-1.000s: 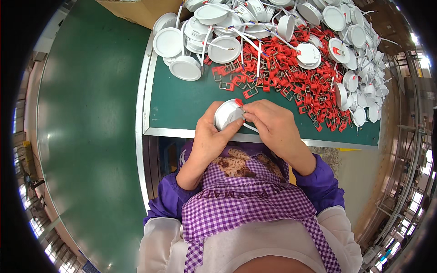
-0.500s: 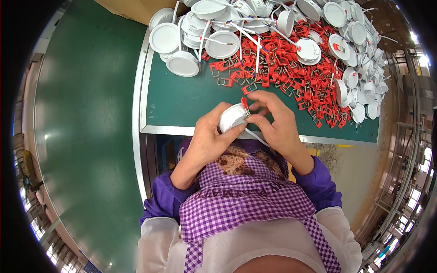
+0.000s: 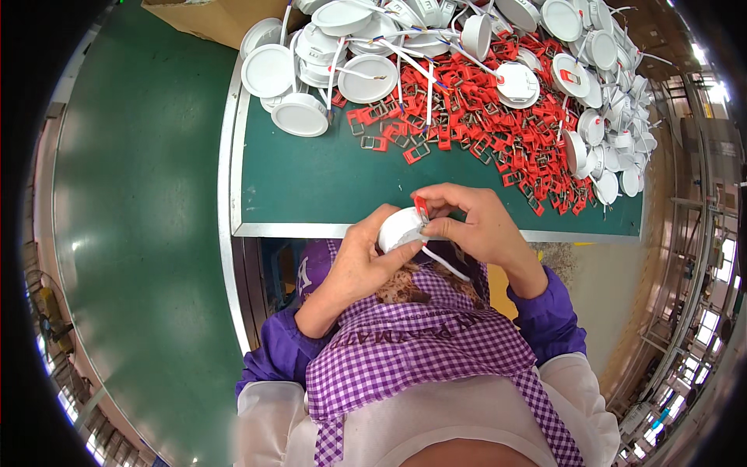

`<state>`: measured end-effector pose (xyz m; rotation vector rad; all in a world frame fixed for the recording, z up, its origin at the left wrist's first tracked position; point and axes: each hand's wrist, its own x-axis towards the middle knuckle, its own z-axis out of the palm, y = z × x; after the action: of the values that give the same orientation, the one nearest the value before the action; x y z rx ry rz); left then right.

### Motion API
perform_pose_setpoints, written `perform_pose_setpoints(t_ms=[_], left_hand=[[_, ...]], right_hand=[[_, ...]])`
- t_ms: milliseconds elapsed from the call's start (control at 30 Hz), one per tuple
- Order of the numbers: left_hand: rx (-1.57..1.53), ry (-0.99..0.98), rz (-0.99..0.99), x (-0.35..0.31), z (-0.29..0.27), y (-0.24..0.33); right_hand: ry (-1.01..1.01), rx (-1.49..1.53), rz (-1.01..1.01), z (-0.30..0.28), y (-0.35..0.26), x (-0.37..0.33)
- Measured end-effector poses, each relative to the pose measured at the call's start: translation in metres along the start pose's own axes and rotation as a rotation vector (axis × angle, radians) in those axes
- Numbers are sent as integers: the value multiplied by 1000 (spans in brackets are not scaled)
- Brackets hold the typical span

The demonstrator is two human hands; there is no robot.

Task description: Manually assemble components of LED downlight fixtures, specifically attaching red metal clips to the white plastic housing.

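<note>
My left hand [image 3: 359, 255] is closed around a white round downlight [image 3: 398, 228], holding it tilted just over the near edge of the table. A red spring clip [image 3: 421, 206] stands up at the light's right side. My right hand [image 3: 478, 227] pinches this clip between thumb and fingers, against the light's rim. From the light a white cable [image 3: 445, 265] hangs down to the right, over the checked apron. The exact spot where clip and light meet is partly covered by my right fingertips.
Beyond my hands, a heap of red clips [image 3: 459, 105] covers part of the green tabletop [image 3: 311, 175]. Many white downlights [image 3: 366, 79] with cables lie behind and right of it. A cardboard box [image 3: 206, 19] stands at the far left. Another green surface [image 3: 148, 233] runs along my left.
Both hands, with the light and clip, have come slightly nearer to me. My right fingers have closed in on the red clip. The view has shifted a little.
</note>
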<state>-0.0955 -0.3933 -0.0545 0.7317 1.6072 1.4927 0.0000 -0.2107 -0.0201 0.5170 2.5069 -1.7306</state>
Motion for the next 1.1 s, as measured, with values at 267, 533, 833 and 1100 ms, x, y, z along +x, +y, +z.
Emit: perform_pose_setpoints(t_ms=[267,533,833,1100], left_hand=[[-130,48,-88,16,-24,27],[-376,230,745,118,-124,142],[1076,665,377,77,-75,12],[904,810,448,49,-72,-21]], right_hand=[[122,-184,-139,-10,39,29],[309,-852,-325,4,42,37],[180,-905,-212,3,30,38],[320,-187,-140,20,23,24]])
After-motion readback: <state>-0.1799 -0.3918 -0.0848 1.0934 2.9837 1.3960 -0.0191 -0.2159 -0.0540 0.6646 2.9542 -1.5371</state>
